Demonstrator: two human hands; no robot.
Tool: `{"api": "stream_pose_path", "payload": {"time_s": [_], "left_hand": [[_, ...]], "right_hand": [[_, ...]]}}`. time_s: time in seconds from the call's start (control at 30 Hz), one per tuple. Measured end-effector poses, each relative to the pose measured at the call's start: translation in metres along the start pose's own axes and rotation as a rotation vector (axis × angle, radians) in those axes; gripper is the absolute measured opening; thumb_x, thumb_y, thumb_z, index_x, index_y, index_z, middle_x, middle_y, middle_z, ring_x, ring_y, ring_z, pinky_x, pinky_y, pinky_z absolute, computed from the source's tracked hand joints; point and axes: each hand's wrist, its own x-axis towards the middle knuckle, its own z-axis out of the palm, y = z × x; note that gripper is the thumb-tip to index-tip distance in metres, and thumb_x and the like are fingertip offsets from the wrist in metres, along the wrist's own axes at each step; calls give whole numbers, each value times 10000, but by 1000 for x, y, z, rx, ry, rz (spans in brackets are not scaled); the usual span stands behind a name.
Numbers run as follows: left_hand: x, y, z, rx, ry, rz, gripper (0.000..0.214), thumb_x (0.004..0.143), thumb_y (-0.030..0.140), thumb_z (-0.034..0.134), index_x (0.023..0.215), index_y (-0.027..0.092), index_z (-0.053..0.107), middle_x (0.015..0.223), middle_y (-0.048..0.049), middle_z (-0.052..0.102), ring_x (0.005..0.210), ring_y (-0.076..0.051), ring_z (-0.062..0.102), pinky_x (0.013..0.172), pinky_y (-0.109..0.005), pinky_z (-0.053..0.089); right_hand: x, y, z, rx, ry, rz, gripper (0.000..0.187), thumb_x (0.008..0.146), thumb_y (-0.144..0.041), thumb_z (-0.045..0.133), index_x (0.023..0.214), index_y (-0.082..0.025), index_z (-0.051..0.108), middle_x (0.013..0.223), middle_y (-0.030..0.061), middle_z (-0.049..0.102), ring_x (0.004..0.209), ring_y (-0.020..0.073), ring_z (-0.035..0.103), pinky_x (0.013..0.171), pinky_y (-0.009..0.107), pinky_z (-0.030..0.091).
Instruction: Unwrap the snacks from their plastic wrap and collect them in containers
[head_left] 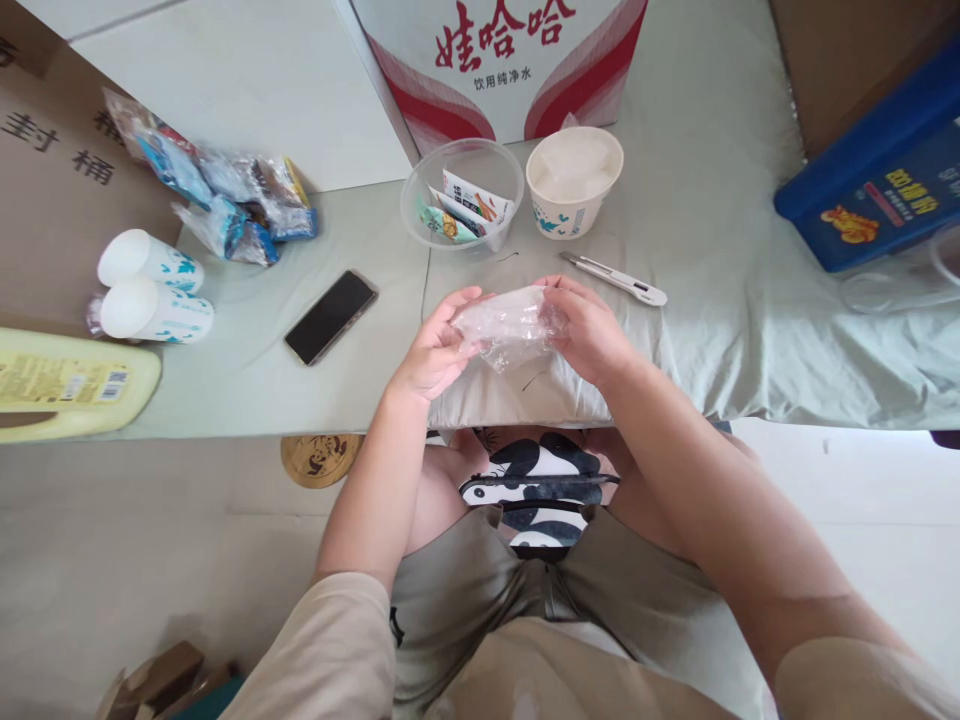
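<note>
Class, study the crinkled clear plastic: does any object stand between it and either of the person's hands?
Nothing visible does: the left hand and right hand both hold the clear plastic directly. The white cutter lies beyond the right hand, not between.

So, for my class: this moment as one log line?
left hand: holds clear plastic; right hand: holds same plastic; beyond: bowl, paper tub; rightward: cutter; leftward: phone
</note>
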Motion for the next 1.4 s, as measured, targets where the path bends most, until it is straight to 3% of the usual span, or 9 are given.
{"api": "stream_pose_path", "payload": {"time_s": [0.1, 0.3, 0.6, 0.87, 1.1, 1.3, 1.4], "left_hand": [[1, -1, 0, -18, 44, 22, 529, 606, 150, 892, 1078, 248, 675, 1003, -16, 728, 865, -140, 702, 758, -237, 568], [5, -2, -1, 24, 176, 12, 315, 670, 185, 850, 929, 204, 672, 776, 20, 674, 676, -102, 661, 614, -186, 545], [6, -5, -2, 129, 240, 0, 191, 726, 261, 815, 825, 223, 656, 645, 48, 583, 476, -75, 529, 420, -168, 462], [6, -2, 1, 110, 278, 29, 75, 730, 182, 710, 724, 192, 635, 687, 30, 578, 482, -84, 557, 459, -209, 543], [4, 5, 4, 94, 216, 7, 17, 664, 151, 634, 659, 165, 643, 635, 10, 598, 492, -86, 590, 461, -180, 521], [5, 5, 2, 43, 218, -39, 304, 865, 409, 620, 671, 177, 596, 634, 3, 578, 487, -94, 599, 455, -195, 497], [4, 5, 2, 50, 218, -30, 308, 848, 435, 644, 687, 178, 592, 675, -1, 581, 517, -95, 588, 469, -205, 507]], "right_hand": [[-1, -1, 0, -11, -1, 11, 200, 755, -366, 670, 868, -242, 560, 715, -24, 478, 614, 124, 457, 535, 251, 358], [1, 4, -2, -50, -6, -17, 277, 744, -463, 681, 866, -253, 547, 724, -23, 477, 625, 127, 447, 538, 251, 353], [2, 3, 0, -34, -2, -12, 203, 726, -340, 666, 867, -234, 565, 694, -31, 505, 600, 115, 442, 549, 252, 347], [3, 6, -2, -52, -11, -43, 234, 788, -369, 708, 884, -237, 541, 670, -51, 463, 574, 110, 449, 559, 252, 359], [3, 5, -1, -44, 13, -36, 180, 776, -323, 676, 870, -232, 554, 651, -54, 466, 559, 101, 430, 537, 244, 335], [2, 4, 1, -39, 31, -33, 118, 779, -275, 646, 849, -218, 571, 646, -48, 481, 567, 99, 437, 549, 240, 334], [2, 4, 1, -53, 34, -35, 128, 780, -280, 660, 851, -221, 571, 653, -46, 489, 580, 102, 449, 561, 240, 347]]}}
